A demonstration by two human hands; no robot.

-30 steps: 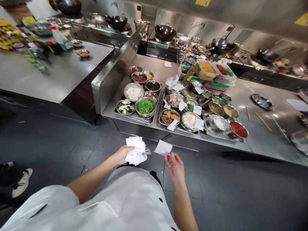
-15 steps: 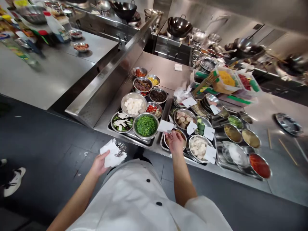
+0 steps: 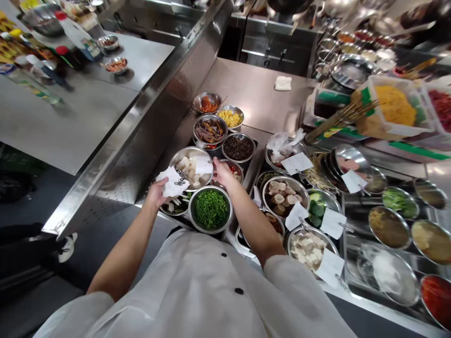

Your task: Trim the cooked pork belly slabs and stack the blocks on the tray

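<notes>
My left hand is closed on a stack of white paper slips with several metal clips on top. The slips overlap the left side of a steel bowl that holds pale chunks. My right hand is at the bowl's right rim, its fingers closed by the edge of a white card that lies over the pale chunks. The fingertips are partly hidden. Chopped greens fill the bowl in front. Under my right forearm is a bowl of red chopped peppers, partly covered.
Bowls of dark dried pieces, brown strips and yellow chunks stand behind. On the right, bowls carry clipped white cards. A metal partition runs along the left. A folded white cloth lies at the back.
Both hands have moved to the bowl of pale chunks, the right one leftward from the right-hand bowls with a white card. The view has shifted closer to the counter.
</notes>
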